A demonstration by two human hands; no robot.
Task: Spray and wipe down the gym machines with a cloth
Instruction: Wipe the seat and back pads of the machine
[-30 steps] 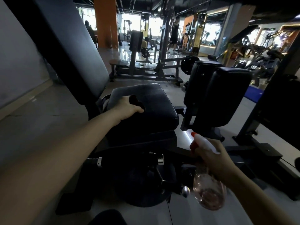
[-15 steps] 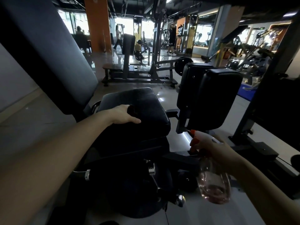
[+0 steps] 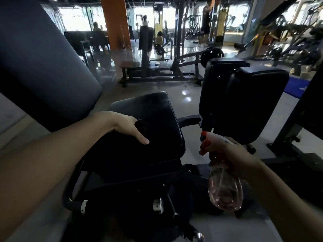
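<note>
Gripping a dark cloth [image 3: 140, 125], the left hand [image 3: 122, 126] rests on the seat pad [image 3: 157, 109]; right of the pad, the right hand [image 3: 227, 151] clasps the spray bottle [image 3: 225, 191]. Risk: a squeeze from there may wet the floor [image 3: 189, 102], leaving it slippery.

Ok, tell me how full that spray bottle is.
Mostly empty: the clear spray bottle shows pinkish liquid only near its bottom.
</note>
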